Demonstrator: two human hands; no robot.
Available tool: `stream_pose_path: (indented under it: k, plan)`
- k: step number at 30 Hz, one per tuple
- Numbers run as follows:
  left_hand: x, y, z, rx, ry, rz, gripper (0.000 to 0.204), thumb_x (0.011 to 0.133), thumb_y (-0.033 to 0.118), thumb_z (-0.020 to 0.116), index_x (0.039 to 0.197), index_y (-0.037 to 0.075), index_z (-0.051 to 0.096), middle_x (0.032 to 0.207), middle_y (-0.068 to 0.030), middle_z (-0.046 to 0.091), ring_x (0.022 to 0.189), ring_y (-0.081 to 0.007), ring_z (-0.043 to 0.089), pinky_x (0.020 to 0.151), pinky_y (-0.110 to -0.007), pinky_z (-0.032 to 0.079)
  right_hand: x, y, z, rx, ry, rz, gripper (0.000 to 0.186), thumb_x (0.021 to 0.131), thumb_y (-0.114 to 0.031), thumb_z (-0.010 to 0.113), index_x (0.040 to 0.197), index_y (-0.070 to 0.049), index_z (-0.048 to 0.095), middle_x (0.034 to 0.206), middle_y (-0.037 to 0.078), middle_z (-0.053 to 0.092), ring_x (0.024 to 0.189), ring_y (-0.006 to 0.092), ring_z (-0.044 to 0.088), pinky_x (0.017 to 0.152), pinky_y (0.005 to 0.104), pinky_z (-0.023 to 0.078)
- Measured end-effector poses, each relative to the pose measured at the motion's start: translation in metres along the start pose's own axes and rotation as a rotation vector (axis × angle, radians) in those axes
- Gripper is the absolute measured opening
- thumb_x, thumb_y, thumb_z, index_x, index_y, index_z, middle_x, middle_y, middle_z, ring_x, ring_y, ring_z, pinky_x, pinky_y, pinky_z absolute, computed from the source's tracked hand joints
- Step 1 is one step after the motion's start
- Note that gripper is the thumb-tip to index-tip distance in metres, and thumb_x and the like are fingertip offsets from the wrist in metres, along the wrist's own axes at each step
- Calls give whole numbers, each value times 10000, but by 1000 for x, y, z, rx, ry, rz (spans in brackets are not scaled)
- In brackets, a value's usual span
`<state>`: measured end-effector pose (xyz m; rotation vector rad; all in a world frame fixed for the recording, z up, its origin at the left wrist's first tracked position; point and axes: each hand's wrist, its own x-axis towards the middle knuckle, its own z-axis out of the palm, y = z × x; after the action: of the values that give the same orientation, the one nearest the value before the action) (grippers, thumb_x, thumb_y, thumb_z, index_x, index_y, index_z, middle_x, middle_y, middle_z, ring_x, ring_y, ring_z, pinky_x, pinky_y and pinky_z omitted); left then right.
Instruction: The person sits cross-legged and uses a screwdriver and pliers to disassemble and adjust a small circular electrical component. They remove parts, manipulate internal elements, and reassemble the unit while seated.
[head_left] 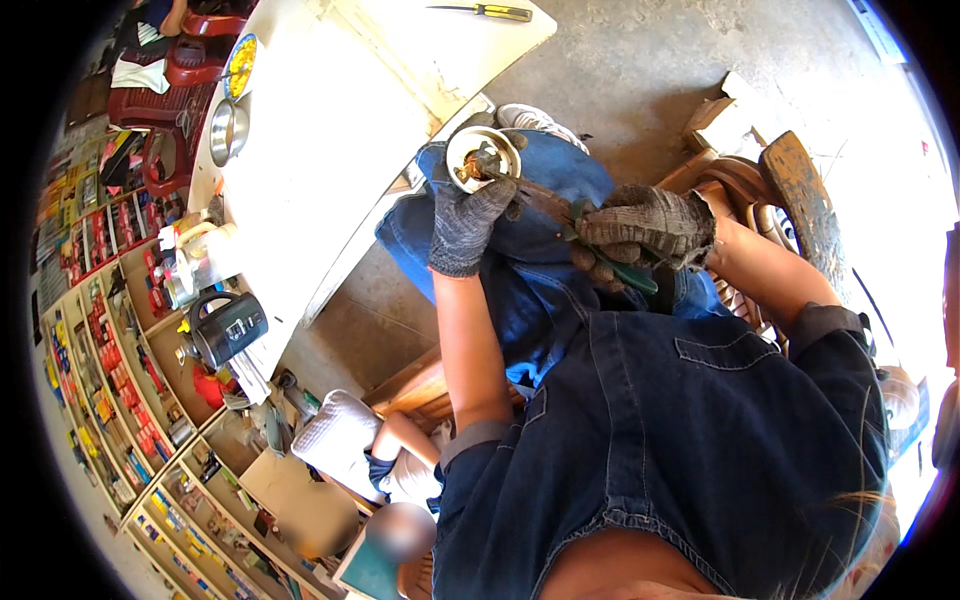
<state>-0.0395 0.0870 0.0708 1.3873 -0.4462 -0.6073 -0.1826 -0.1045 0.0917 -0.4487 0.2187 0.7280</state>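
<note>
In the head view I sit with both hands gloved over my lap. My left hand point(465, 220) grips a small round white housing point(483, 144) with dark metal and copper-coloured parts inside, holding it above my knees beside the white table's edge. My right hand point(635, 230) is closed on a tool with green handles point(630, 278), probably pliers or snips; its dark end reaches into the housing, where the exact tip is hard to make out.
The white table point(330, 90) carries a screwdriver point(500, 11), a yellow-food plate point(240, 66), a steel bowl point(228, 130) and a black kettle point(228, 328). Red chairs point(160, 110) and stocked shelves point(110, 370) line the left. A person point(400, 445) sits below left; a wooden chair point(800, 200) stands right.
</note>
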Motion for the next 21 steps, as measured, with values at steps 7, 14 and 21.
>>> stream_pose_path:
  k: [7, 14, 21]
  plan:
    - [10, -7, 7, -3, 56, -13, 621, 702, 149, 770, 1236, 55, 467, 960, -81, 619, 670, -122, 590, 451, -201, 467, 14, 21, -14, 0, -111, -212, 234, 904, -241, 565, 889, -14, 618, 818, 96, 582, 721, 168, 568, 654, 275, 475]
    - [10, -10, 1, -569, 402, -230, 676, 767, 538, 588, 1191, 21, 484, 965, -126, 619, 708, -198, 609, 513, -264, 516, -4, -9, 15, -766, 341, -95, 313, 842, -286, 654, 1019, -29, 628, 790, 8, 597, 687, 58, 524, 593, 205, 429]
    - [-4, -4, -14, -954, -66, -249, 942, 747, 795, 327, 1121, -49, 513, 975, -231, 608, 719, -301, 633, 519, -347, 545, -8, -13, 29, -977, 511, -240, 360, 800, -260, 702, 1060, -25, 619, 841, 68, 645, 746, 77, 587, 657, 244, 485]
